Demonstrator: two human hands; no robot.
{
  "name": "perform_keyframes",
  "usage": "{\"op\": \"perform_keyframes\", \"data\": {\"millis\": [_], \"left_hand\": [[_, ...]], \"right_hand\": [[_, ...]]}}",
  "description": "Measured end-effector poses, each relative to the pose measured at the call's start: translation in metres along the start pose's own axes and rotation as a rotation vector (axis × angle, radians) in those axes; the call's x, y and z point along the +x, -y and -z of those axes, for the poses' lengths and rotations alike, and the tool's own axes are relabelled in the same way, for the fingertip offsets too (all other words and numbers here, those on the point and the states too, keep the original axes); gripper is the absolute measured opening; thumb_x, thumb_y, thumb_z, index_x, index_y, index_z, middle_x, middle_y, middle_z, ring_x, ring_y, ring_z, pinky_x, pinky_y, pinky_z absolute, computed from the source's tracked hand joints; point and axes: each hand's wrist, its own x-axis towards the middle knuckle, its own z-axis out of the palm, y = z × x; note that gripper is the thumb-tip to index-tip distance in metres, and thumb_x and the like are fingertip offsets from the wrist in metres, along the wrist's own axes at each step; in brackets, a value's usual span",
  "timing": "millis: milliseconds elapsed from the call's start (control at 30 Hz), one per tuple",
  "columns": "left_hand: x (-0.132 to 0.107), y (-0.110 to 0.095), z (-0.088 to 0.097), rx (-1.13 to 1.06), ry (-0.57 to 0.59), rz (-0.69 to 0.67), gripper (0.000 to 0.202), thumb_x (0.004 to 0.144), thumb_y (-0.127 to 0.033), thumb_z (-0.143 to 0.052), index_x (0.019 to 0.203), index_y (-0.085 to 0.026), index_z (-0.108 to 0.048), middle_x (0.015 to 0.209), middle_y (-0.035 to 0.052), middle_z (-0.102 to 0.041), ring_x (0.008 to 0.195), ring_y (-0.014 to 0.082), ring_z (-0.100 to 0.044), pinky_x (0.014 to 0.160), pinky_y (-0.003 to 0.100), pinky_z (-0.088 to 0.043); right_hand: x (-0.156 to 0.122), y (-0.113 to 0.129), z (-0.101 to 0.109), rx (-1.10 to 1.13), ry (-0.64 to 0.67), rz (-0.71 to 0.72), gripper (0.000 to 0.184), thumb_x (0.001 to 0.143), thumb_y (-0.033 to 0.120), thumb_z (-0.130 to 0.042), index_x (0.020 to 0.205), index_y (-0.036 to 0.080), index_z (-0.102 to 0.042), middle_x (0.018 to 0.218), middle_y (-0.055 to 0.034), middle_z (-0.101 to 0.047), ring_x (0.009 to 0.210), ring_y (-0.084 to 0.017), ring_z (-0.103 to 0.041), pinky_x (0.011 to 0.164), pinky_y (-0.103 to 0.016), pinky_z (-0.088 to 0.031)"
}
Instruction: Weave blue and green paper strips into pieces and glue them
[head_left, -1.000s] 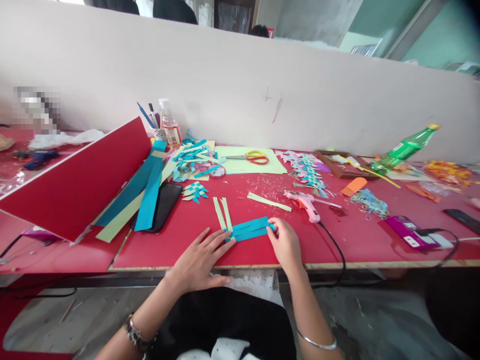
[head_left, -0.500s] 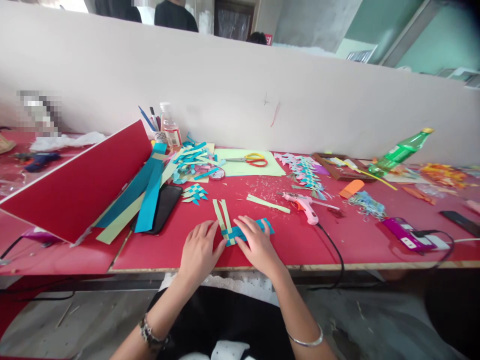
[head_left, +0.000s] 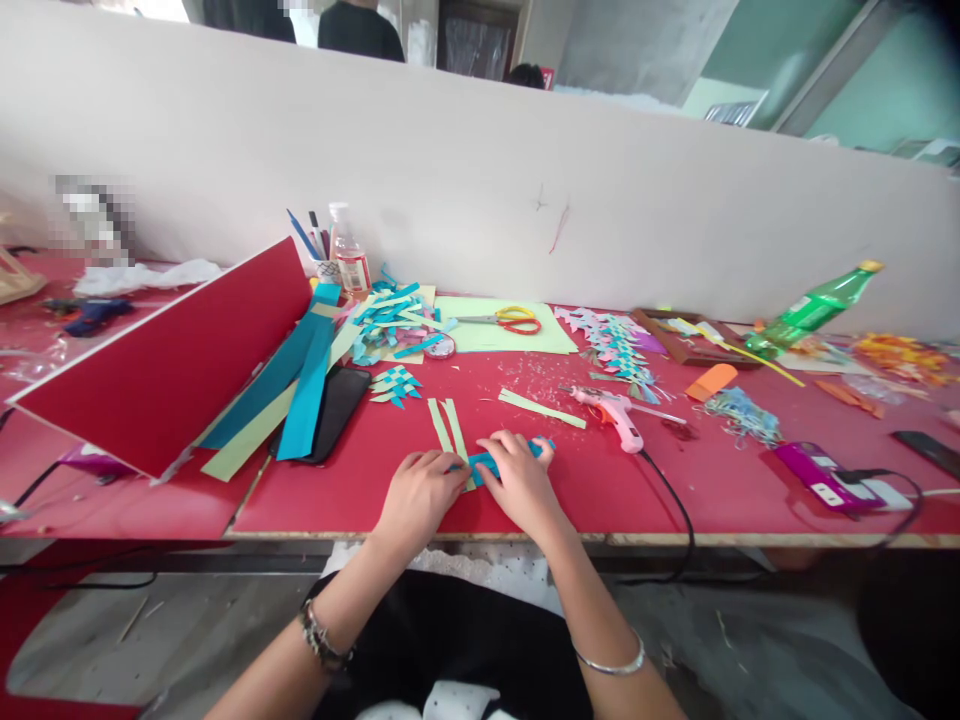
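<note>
Near the front edge of the broad red-topped table (head_left: 322,500), the right hand (head_left: 517,482) lies over flat bright-blue paper strips (head_left: 484,462) with bent fingers and the left hand (head_left: 421,492) bunches its fingertips at their left end; whether either truly pinches the paper cannot be told. Two narrow pale yellow-green paper strips (head_left: 440,425) run away from that crossing, far ends free, so a dragging right palm or lifted left fingertips could slide the crossing apart, and a hard tug might crease them.
</note>
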Motion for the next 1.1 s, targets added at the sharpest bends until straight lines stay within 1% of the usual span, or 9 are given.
{"op": "perform_keyframes", "data": {"millis": [133, 233, 367, 433, 567, 633, 800, 967, 1100], "left_hand": [[0.0, 0.0, 0.0, -0.002, 0.012, -0.002, 0.02, 0.084, -0.021, -0.042, 0.093, -0.023, -0.06, 0.092, 0.0014, -0.061, 0.086, 0.0171, -0.055, 0.073, 0.03, -0.037], [-0.001, 0.002, -0.002, -0.007, 0.015, -0.007, 0.02, 0.085, -0.022, -0.042, 0.095, -0.024, -0.059, 0.095, 0.0013, -0.06, 0.088, 0.0174, -0.054, 0.073, 0.03, -0.037], [-0.002, 0.003, -0.003, -0.044, -0.003, 0.002, 0.021, 0.085, -0.024, -0.041, 0.096, -0.023, -0.059, 0.098, 0.0023, -0.058, 0.09, 0.0168, -0.053, 0.073, 0.029, -0.038], [-0.002, 0.004, -0.003, -0.081, -0.001, 0.012, 0.021, 0.084, -0.023, -0.041, 0.096, -0.023, -0.059, 0.098, 0.0026, -0.057, 0.089, 0.016, -0.052, 0.074, 0.028, -0.039], [-0.002, 0.005, -0.005, -0.156, -0.01, 0.025, 0.021, 0.084, -0.023, -0.041, 0.095, -0.023, -0.059, 0.096, 0.003, -0.056, 0.087, 0.0153, -0.052, 0.074, 0.027, -0.041], [-0.002, 0.007, -0.006, -0.184, -0.028, 0.027, 0.022, 0.084, -0.025, -0.04, 0.095, -0.023, -0.06, 0.097, 0.0033, -0.056, 0.087, 0.0152, -0.052, 0.074, 0.027, -0.042], [0.0, 0.012, -0.01, -0.23, -0.031, 0.007, 0.021, 0.083, -0.026, -0.043, 0.095, -0.023, -0.06, 0.099, 0.0033, -0.056, 0.089, 0.0157, -0.051, 0.076, 0.028, -0.042], [0.0, 0.014, -0.01, -0.265, -0.033, 0.016, 0.02, 0.083, -0.027, -0.044, 0.095, -0.022, -0.059, 0.099, 0.0034, -0.057, 0.09, 0.0163, -0.051, 0.078, 0.029, -0.043], [0.0, 0.015, -0.011, -0.318, -0.052, -0.003, 0.021, 0.083, -0.026, -0.044, 0.097, -0.021, -0.058, 0.097, 0.0049, -0.057, 0.09, 0.0163, -0.051, 0.078, 0.029, -0.043]], "right_hand": [[0.012, -0.002, 0.008, 0.011, 0.05, 0.02, 0.014, 0.08, 0.03, -0.045, 0.083, 0.021, -0.056, 0.082, -0.0034, -0.06, 0.086, -0.019, -0.05, 0.085, -0.046, -0.019], [0.023, -0.008, 0.013, 0.006, 0.124, 0.064, 0.014, 0.078, 0.028, -0.048, 0.071, 0.019, -0.056, 0.076, -0.0014, -0.061, 0.081, -0.018, -0.051, 0.086, -0.047, -0.017], [0.037, -0.018, 0.018, 0.05, 0.257, 0.087, 0.016, 0.076, 0.025, -0.048, 0.065, 0.02, -0.058, 0.075, -0.0005, -0.063, 0.08, -0.017, -0.053, 0.087, -0.048, -0.017], [0.043, -0.024, 0.021, 0.11, 0.317, 0.078, 0.018, 0.076, 0.027, -0.047, 0.064, 0.02, -0.058, 0.074, 0.0004, -0.064, 0.078, -0.017, -0.054, 0.087, -0.046, -0.018], [0.051, -0.034, 0.024, 0.204, 0.386, 0.04, 0.02, 0.075, 0.034, -0.049, 0.064, 0.021, -0.059, 0.068, 0.0021, -0.064, 0.073, -0.016, -0.056, 0.085, -0.042, -0.021], [0.051, -0.038, 0.023, 0.21, 0.388, 0.025, 0.019, 0.074, 0.035, -0.051, 0.064, 0.021, -0.059, 0.067, 0.0025, -0.064, 0.072, -0.016, -0.055, 0.083, -0.04, -0.022], [0.044, -0.042, 0.015, 0.225, 0.319, 0.001, 0.02, 0.076, 0.036, -0.048, 0.068, 0.021, -0.059, 0.071, 0.001, -0.065, 0.072, -0.016, -0.055, 0.079, -0.035, -0.024], [0.043, -0.042, 0.016, 0.205, 0.344, 0.013, 0.018, 0.075, 0.036, -0.049, 0.069, 0.022, -0.058, 0.073, 0.0009, -0.065, 0.076, -0.017, -0.055, 0.079, -0.036, -0.023], [0.046, -0.043, 0.018, 0.153, 0.364, 0.003, 0.018, 0.074, 0.038, -0.051, 0.069, 0.022, -0.059, 0.071, 0.0009, -0.065, 0.074, -0.018, -0.055, 0.078, -0.035, -0.024]]}}
